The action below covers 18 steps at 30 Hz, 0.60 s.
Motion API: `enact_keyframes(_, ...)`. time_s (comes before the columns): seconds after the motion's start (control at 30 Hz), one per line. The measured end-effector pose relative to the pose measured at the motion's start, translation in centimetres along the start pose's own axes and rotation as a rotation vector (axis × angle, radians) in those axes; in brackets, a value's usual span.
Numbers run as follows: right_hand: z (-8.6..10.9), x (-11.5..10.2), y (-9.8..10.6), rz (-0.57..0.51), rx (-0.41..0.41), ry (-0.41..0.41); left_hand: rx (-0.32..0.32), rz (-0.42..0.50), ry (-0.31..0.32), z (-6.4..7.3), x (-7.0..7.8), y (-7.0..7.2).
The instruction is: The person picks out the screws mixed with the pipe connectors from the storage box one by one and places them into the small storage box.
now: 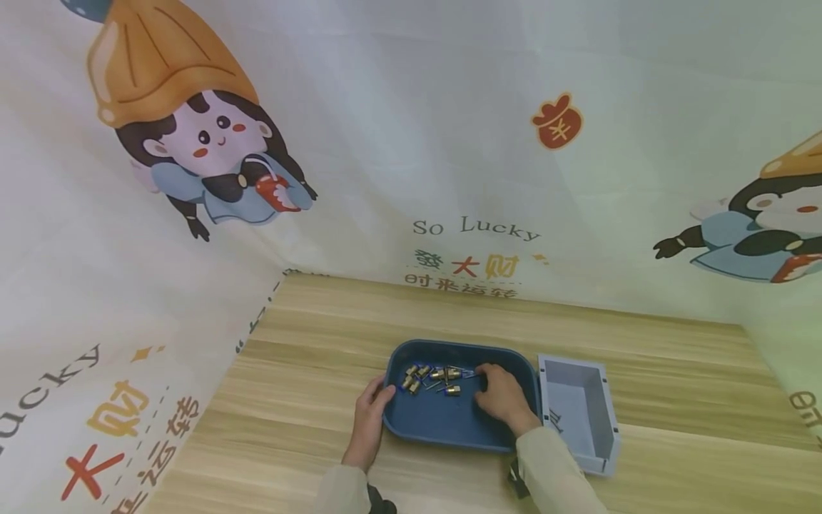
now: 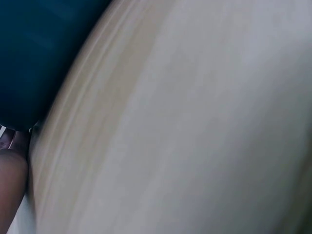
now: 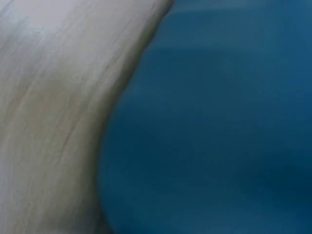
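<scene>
A dark blue tray lies on the table and holds several brass fittings with blue rings, with thin silver screws among them. My left hand grips the tray's left rim, thumb over the edge and fingers outside. Inside the tray's right half is my right hand, its fingertips bent down beside the pile. Whether a screw is between those fingertips is hidden. In the left wrist view, part of the left hand shows under the tray wall. Only tray and table appear in the right wrist view.
A grey open bin stands against the tray's right side, with a few screws in it. Both rest on a wood-grain table. A printed cloth hangs behind and along the sides.
</scene>
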State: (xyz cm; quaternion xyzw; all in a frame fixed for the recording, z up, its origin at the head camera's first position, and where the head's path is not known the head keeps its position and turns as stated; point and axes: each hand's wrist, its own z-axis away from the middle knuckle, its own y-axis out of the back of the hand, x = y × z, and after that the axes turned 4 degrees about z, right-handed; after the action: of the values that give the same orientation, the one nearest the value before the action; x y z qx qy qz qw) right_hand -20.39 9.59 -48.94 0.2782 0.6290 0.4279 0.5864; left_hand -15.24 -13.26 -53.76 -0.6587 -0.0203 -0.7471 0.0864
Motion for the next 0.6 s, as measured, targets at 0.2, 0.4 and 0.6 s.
enact_keyframes(0.2, 0.23, -0.04, -0.19, 0.028, -0.012, 0.000, 0.003, 0.001, -0.005, -0.05, -0.15, -0.05)
enact_keyframes(0.4, 0.14, 0.03, -0.37, 0.043, -0.011, 0.007, 0.012, -0.008, 0.000, -0.02, -0.04, 0.03)
enact_keyframes(0.6, 0.05, 0.06, -0.40, 0.057, -0.016, 0.027, 0.019, -0.011, -0.003, -0.11, -0.02, -0.07)
